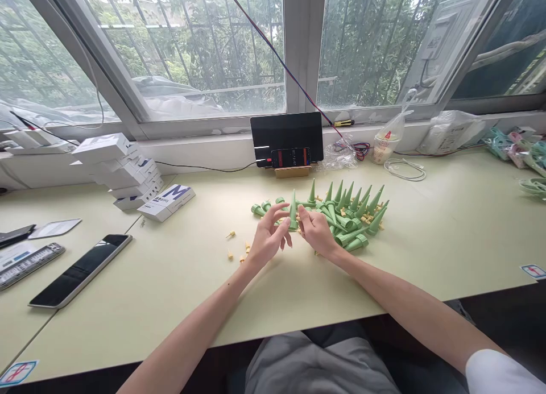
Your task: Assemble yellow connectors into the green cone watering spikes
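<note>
A: Where is the thing being handled?

B: One green cone (293,209) stands upright on the counter (426,240), between the two hands. I take it as clock centre, twelve towards the window (183,47). The other green cones (350,236) lie or stand around three o'clock, mixed with yellow pieces. A few loose yellow pieces (231,234) are at about eight.

A: And the fingers?

B: On the left hand (267,237) they are curved and apart, beside the cone. On the right hand (318,230) they are narrow, near its other side. Whether they hold something, I cannot tell.

A: Which step is it?

B: I judge it is close handling of this single cone. A next move would call for a light, steady touch, because the cone is slim.

A: Can you read any writing?

B: At nine to ten o'clock, a white box (166,203) shows a large blue "M". At twelve, the upright phone (291,157) has digits turned sideways, too small for me. The cup (386,146) at two has red print, also unclear.
</note>
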Available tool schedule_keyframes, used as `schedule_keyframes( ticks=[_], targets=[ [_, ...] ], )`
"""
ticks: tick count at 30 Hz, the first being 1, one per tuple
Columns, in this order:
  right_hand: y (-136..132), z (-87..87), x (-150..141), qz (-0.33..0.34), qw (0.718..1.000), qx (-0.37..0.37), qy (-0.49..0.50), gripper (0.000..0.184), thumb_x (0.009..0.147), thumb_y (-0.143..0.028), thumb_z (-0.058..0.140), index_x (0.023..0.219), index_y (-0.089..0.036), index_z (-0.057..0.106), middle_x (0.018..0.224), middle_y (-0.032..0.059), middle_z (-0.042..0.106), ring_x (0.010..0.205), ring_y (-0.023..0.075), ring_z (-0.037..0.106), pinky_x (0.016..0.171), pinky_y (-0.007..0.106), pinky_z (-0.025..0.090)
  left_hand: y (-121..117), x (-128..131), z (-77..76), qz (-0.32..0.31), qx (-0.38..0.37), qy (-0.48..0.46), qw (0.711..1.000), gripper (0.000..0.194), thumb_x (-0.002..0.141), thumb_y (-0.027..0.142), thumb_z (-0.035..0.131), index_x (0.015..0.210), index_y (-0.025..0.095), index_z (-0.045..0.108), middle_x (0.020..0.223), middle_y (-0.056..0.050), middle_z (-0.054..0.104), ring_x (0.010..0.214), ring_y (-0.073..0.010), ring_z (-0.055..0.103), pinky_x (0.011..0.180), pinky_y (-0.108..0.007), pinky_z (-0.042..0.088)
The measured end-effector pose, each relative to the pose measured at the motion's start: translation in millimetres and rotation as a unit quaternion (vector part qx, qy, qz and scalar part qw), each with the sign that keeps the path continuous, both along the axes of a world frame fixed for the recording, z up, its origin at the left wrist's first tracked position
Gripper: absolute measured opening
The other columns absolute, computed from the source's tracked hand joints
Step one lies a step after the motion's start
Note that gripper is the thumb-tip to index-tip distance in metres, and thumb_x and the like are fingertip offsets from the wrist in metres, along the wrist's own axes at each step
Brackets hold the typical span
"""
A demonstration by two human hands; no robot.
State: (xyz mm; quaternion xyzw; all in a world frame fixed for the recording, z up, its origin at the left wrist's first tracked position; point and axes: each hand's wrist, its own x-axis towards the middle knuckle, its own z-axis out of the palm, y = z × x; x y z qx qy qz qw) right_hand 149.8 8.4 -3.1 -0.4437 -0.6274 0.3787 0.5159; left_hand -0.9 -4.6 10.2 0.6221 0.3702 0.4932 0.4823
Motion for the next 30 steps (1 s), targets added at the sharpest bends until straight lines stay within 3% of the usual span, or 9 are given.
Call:
schedule_keyframes(
  ticks=[6, 11, 16, 18, 24, 27, 30],
  targets=[
    [0.7, 1.3, 0.3, -0.006, 1.0, -0.002, 0.007, 0.067, 0.094, -0.071, 0.038, 0.048, -0.022, 0.032, 0.041, -0.003, 0.036, 0.039, 0.0093, 0.033, 0.043, 0.026, 0.028, 2.2, -0.5, -1.3, -0.013, -0.004, 0.014, 1.0, 0.044, 0.09, 0.043, 0.061, 0.126, 0.018, 0.056, 0.125, -0.016, 0.066, 0.051, -0.0092, 0.065, 0.038, -0.02, 0.045],
    [1.2, 0.0, 0.7, 0.01, 0.999, -0.016, 0.035, 0.067, 0.092, -0.072, 0.038, 0.049, -0.022, 0.03, 0.042, -0.0044, 0.031, 0.037, 0.0086, 0.031, 0.04, 0.026, 0.025, 6.7, -2.1, -7.5, -0.015, 0.01, 0.004, 1.0, 0.042, 0.087, 0.037, 0.065, 0.124, 0.017, 0.065, 0.1, -0.01, 0.072, 0.055, -0.0115, 0.065, 0.038, -0.02, 0.045],
    [1.9, -2.1, 1.1, 0.015, 0.999, -0.029, 0.042, 0.067, 0.092, -0.073, 0.038, 0.049, -0.022, 0.033, 0.04, -0.0046, 0.031, 0.037, 0.009, 0.033, 0.04, 0.026, 0.025, 8.7, -2.7, -11.0, -0.018, 0.032, -0.011, 0.999, 0.035, 0.087, 0.034, 0.067, 0.119, 0.021, 0.071, 0.12, -0.013, 0.063, 0.057, -0.0094, 0.065, 0.037, -0.02, 0.047],
    [2.1, -2.9, 0.9, 0.014, 0.999, -0.03, 0.043, 0.066, 0.093, -0.072, 0.039, 0.049, -0.022, 0.034, 0.04, -0.0044, 0.032, 0.037, 0.0091, 0.035, 0.04, 0.026, 0.026, 9.2, -2.2, -11.7, -0.012, 0.033, -0.012, 0.999, 0.035, 0.087, 0.036, 0.067, 0.118, 0.022, 0.072, 0.119, -0.012, 0.063, 0.056, -0.0089, 0.065, 0.037, -0.02, 0.046],
    [0.2, -2.0, -0.9, 0.007, 1.0, -0.011, 0.005, 0.067, 0.095, -0.069, 0.035, 0.048, -0.022, 0.034, 0.041, -0.0034, 0.035, 0.039, 0.0092, 0.034, 0.044, 0.026, 0.027, 10.3, -1.1, -11.2, 0.026, 0.011, -0.009, 1.0, 0.035, 0.083, 0.043, 0.072, 0.106, 0.017, 0.076, 0.082, -0.005, 0.069, 0.044, -0.0066, 0.056, 0.034, -0.019, 0.04],
    [-0.2, -2.1, -1.1, -0.007, 0.999, 0.025, -0.035, 0.066, 0.098, -0.065, 0.032, 0.049, -0.021, 0.033, 0.043, -0.0026, 0.036, 0.041, 0.0096, 0.034, 0.046, 0.027, 0.028, 8.6, -1.4, -7.5, 0.05, -0.02, 0.007, 0.999, 0.037, 0.082, 0.045, 0.072, 0.102, 0.014, 0.077, 0.05, 0.002, 0.057, 0.038, -0.0072, 0.049, 0.035, -0.019, 0.036],
    [0.4, -4.5, -0.9, -0.022, 0.994, 0.077, -0.077, 0.063, 0.1, -0.06, 0.032, 0.051, -0.021, 0.035, 0.046, -0.0019, 0.039, 0.044, 0.0099, 0.035, 0.049, 0.027, 0.027, 6.8, -2.1, -3.7, 0.056, -0.034, 0.023, 0.998, 0.034, 0.084, 0.045, 0.07, 0.097, 0.014, 0.076, 0.041, 0.005, 0.05, 0.035, -0.0072, 0.045, 0.035, -0.019, 0.032]
  ],
)
